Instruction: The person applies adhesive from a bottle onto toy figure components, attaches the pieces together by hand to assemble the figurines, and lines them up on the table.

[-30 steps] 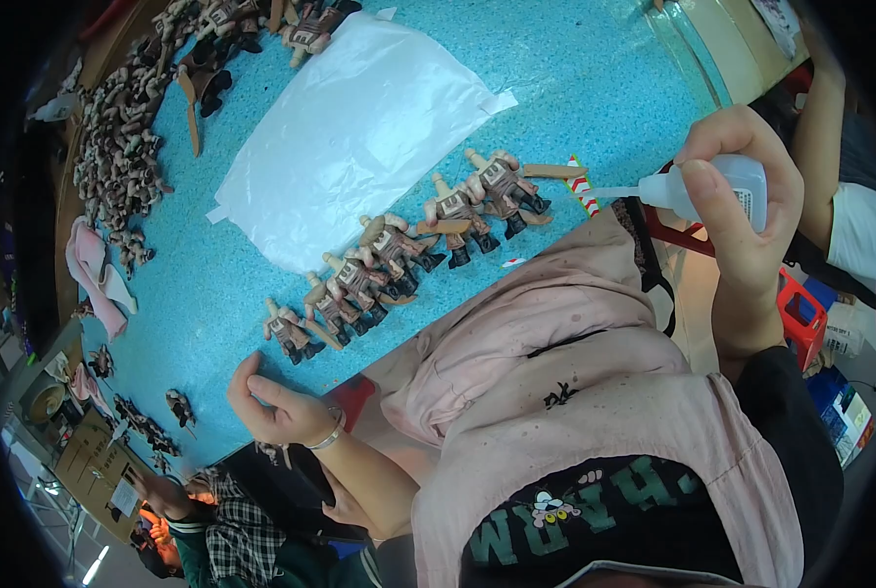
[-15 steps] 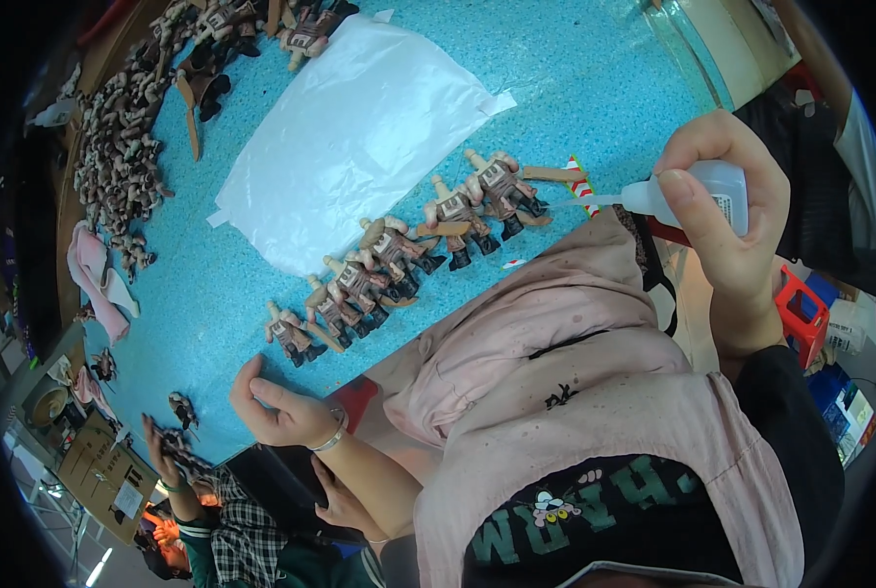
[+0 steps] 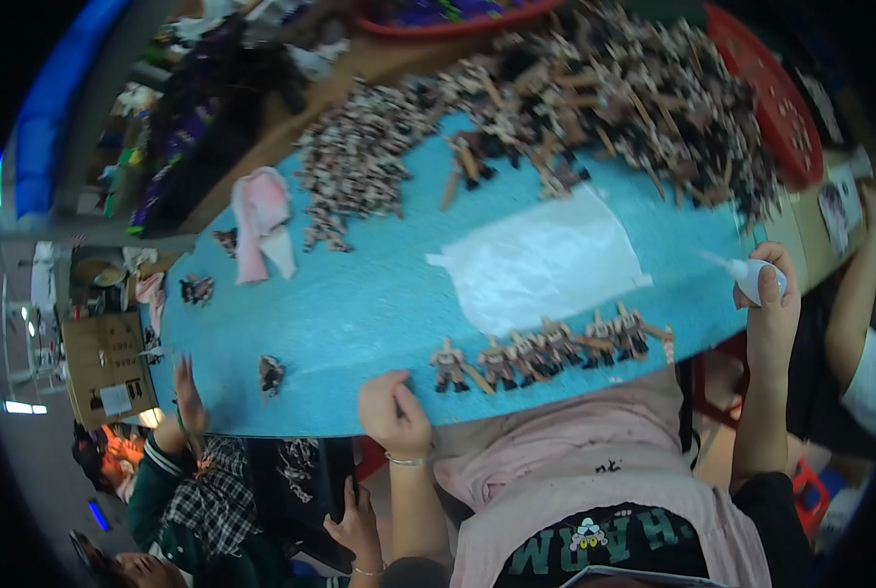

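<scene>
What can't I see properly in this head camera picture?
In the head view:
The palm of the left hand: hidden by its curled fingers.
Part of the bottle: covered by the right hand.
The bottle's thin nozzle: blurred.
The red tray's far side: cut off by the top edge.
The heaped figures: overlapping, too small to count.

Free passage over tabletop (image 3: 364,294) left of white sheet (image 3: 546,263), figurine row (image 3: 528,355) as nearside obstacle.

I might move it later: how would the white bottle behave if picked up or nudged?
The bottle is probably light: the right hand alone holds it up. Its rounded body may roll if laid down. Its thin nozzle might bend or snag if knocked, though blur hides detail.
</scene>
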Motion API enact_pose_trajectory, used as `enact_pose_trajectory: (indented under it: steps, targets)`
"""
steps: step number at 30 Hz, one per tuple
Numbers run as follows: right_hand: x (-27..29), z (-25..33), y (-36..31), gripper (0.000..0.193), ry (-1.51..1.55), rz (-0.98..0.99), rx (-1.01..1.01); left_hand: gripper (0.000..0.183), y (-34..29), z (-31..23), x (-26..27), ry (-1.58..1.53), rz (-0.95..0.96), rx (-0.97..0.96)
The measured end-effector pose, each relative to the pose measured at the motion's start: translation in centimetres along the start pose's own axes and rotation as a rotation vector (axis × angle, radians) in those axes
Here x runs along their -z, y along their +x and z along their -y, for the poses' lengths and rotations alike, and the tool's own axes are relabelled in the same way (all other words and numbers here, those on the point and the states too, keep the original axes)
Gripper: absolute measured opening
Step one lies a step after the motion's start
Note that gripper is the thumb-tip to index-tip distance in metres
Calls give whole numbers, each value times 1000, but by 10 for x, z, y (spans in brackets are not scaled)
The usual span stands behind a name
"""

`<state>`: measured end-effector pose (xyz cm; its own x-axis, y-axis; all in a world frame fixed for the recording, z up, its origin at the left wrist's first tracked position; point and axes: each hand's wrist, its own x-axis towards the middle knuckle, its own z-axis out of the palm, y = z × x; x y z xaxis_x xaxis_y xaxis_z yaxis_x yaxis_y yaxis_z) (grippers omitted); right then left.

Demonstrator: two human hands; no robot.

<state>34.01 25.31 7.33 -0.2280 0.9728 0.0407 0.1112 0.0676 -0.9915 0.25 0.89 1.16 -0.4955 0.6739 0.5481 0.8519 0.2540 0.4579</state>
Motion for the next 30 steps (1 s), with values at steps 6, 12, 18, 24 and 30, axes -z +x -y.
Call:
enact_pose_trajectory:
  steps: [6,12,18,24,30]
  targets:
    - [-117,70,89,31,39,275,173,9,-6,6,10,-11,-47,-18]
    - [-298,52,256,37,-283,231,759,9,6,5,8,-92,-13,-72]
    - [-390,49,279,39,-547,128,756,11,4,9,10,-105,-20,-48]
    - [-381,30,291,37,-383,64,836,8,5,8,10,-142,-23,-72]
    - [-355,57,193,30,-679,445,1201,12,-1,13,12,-108,-32,-77]
